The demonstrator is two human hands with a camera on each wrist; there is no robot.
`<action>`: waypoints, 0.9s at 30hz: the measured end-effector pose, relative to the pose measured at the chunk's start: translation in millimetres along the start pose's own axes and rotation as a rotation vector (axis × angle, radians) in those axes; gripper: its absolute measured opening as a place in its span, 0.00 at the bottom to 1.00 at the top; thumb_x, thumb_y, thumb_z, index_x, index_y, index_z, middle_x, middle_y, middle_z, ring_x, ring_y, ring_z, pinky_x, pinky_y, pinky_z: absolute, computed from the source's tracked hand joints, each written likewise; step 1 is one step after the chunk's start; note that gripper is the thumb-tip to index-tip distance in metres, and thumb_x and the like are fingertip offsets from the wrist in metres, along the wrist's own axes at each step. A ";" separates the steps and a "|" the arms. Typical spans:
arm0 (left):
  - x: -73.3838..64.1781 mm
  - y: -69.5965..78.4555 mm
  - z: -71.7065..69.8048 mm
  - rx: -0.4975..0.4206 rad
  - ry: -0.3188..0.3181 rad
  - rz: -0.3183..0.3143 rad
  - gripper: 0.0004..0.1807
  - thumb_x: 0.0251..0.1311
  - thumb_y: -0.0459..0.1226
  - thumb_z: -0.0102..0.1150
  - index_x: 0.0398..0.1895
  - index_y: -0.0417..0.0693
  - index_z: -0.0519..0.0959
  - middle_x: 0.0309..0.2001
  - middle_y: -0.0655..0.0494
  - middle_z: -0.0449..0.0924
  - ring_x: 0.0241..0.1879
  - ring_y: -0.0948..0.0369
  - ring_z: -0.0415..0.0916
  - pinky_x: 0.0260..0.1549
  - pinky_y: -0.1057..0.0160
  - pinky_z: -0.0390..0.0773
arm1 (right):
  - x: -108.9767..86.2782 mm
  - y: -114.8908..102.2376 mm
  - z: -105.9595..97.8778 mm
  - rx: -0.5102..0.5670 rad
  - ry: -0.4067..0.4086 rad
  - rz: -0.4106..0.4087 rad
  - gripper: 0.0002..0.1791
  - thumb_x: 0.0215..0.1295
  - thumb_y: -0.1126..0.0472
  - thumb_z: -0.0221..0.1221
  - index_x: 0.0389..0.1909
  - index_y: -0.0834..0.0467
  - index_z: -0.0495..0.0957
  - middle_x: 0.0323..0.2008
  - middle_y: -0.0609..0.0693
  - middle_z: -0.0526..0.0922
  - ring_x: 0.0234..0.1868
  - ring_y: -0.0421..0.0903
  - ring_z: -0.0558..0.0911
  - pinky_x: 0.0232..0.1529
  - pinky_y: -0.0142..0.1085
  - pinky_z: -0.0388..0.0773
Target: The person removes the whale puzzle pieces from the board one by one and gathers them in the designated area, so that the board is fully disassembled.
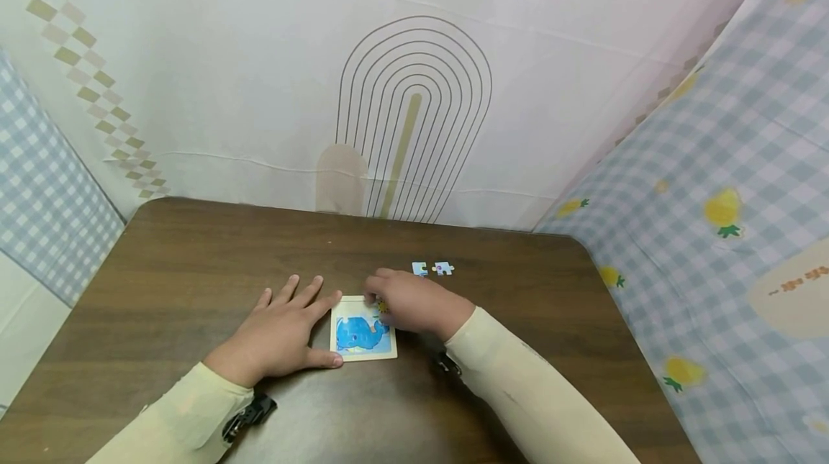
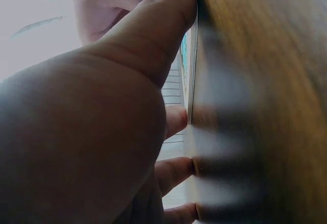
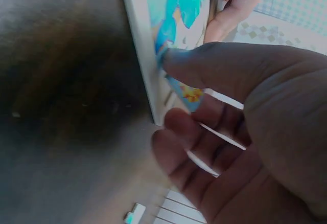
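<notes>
- One table (image 1: 194, 248) carries everything, its brown top hard and smooth, with its far edge well beyond my reach of work.
- My left hand (image 1: 278, 334) lies toward the table's left edge, fingers spread and grasping nothing; forefinger and thumb touch the two left corners of the frame (image 1: 372, 358).
- My right hand (image 1: 417, 302) is over the frame's far right corner, thumb and forefinger pinching the sun piece (image 3: 190, 95).
- The frame lies flat, roughly midway between the table's left and right edges, a whale (image 1: 358, 334) pictured inside its rim. I judge it light and stiff, likely to skate, so pressing its corners should steady it best.
- Two loose pieces (image 1: 443, 268) lie just beside each other, between the frame and the table's far edge. They look thin; I'd lift them by opposite sides.
- The sun piece, tilted at the frame's far right corner, seems rigid and nearly weightless; I'd pinch its edges gently, since any small knobs could chip.
</notes>
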State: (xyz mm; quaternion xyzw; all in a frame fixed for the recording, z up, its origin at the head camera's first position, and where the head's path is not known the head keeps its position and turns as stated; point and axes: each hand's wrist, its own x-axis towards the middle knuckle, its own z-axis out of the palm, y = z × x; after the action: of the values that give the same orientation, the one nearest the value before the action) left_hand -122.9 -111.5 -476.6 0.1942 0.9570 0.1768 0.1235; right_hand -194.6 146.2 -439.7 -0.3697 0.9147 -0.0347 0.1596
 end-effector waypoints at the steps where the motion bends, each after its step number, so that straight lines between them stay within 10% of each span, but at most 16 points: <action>1: 0.1 -0.1 -0.1 0.000 -0.003 -0.001 0.63 0.57 0.80 0.67 0.91 0.64 0.63 0.92 0.42 0.54 0.89 0.27 0.45 0.78 0.14 0.51 | -0.9 1.4 1.8 0.014 0.017 -0.016 0.11 0.75 0.62 0.74 0.54 0.50 0.85 0.49 0.44 0.82 0.42 0.38 0.80 0.49 0.35 0.86; 19: 0.9 -1.8 -0.2 -0.011 -0.024 -0.005 0.63 0.57 0.82 0.65 0.92 0.65 0.62 0.92 0.42 0.52 0.90 0.28 0.44 0.78 0.14 0.50 | -12.4 18.5 29.4 0.332 0.205 -0.185 0.14 0.79 0.69 0.64 0.56 0.50 0.89 0.51 0.43 0.86 0.43 0.40 0.78 0.46 0.30 0.79; 27: 1.7 -2.4 1.3 0.004 -0.012 -0.001 0.63 0.57 0.82 0.65 0.92 0.65 0.62 0.92 0.42 0.53 0.90 0.28 0.44 0.78 0.14 0.51 | -17.2 23.1 27.4 0.408 0.241 -0.125 0.13 0.80 0.66 0.66 0.59 0.51 0.91 0.50 0.42 0.91 0.47 0.36 0.83 0.53 0.34 0.85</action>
State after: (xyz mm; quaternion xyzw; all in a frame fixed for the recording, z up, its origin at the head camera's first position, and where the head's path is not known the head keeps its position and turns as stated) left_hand -124.8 -112.4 -479.0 0.1952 0.9567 0.1735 0.1287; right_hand -189.7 176.2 -465.2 -0.3786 0.8766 -0.2727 0.1181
